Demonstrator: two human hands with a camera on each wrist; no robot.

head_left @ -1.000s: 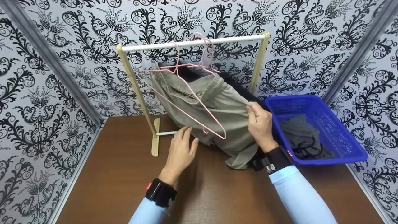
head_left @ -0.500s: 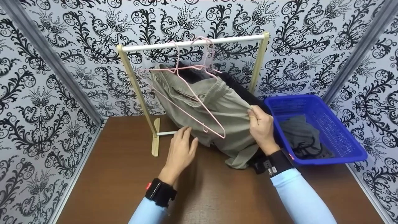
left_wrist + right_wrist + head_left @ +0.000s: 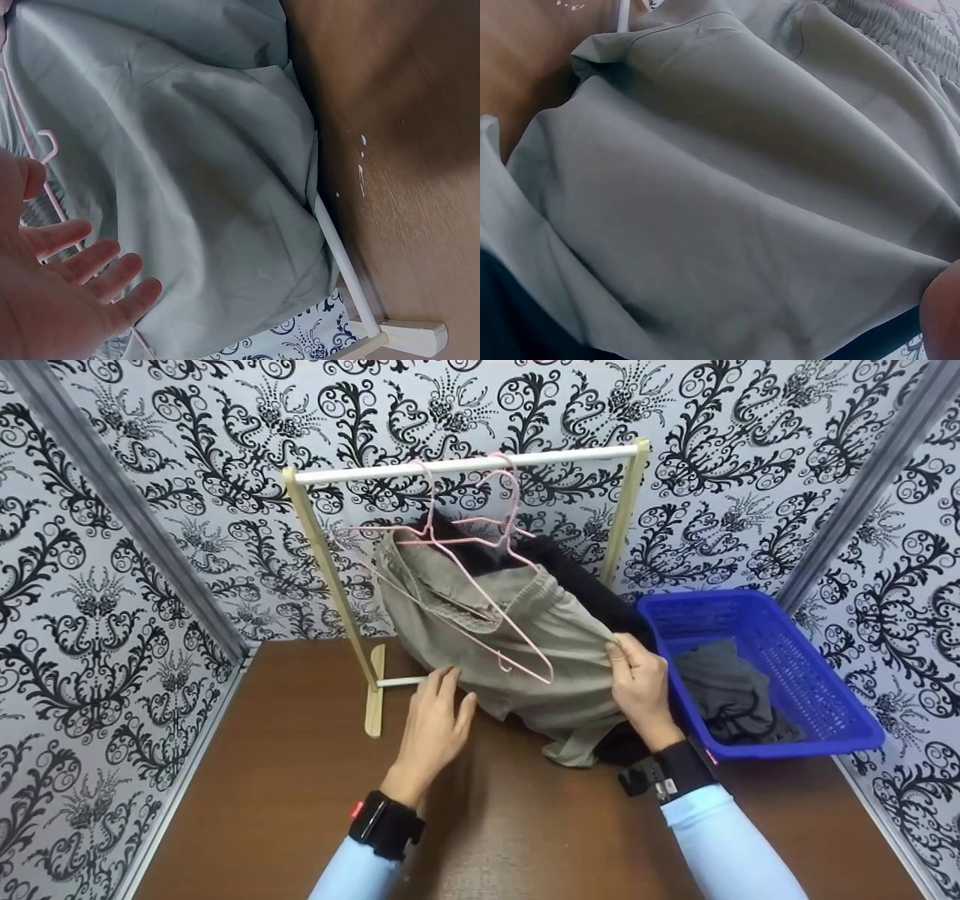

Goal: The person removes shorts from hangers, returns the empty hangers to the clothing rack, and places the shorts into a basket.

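Grey-green trousers (image 3: pixel 555 660) with a gathered elastic waistband slope down to the right below the rack's rail. My right hand (image 3: pixel 641 686) pinches their right edge. A pink hanger (image 3: pixel 491 542) sits at the waistband, its hook just under the rail. In front of the fabric, another pink hanger (image 3: pixel 517 634) dangles from the rail. My left hand (image 3: pixel 431 727) has loosely spread fingers near the trousers' lower left side; in the left wrist view its palm (image 3: pixel 45 307) holds nothing. Only a fingertip (image 3: pixel 941 315) of my right hand appears in the right wrist view.
The rack has a white rail (image 3: pixel 570 455) and wooden posts (image 3: pixel 330 577). Behind the trousers hangs a black garment (image 3: pixel 581 577). At right, a blue plastic basket (image 3: pixel 817 690) contains dark grey clothing (image 3: pixel 724 682). All stand on the brown table (image 3: pixel 285 810).
The trousers and their hanger have dropped slightly and shifted right; the hook overlapped the rail before and is now below it. My right hand moved down with them; the left stayed nearly still.
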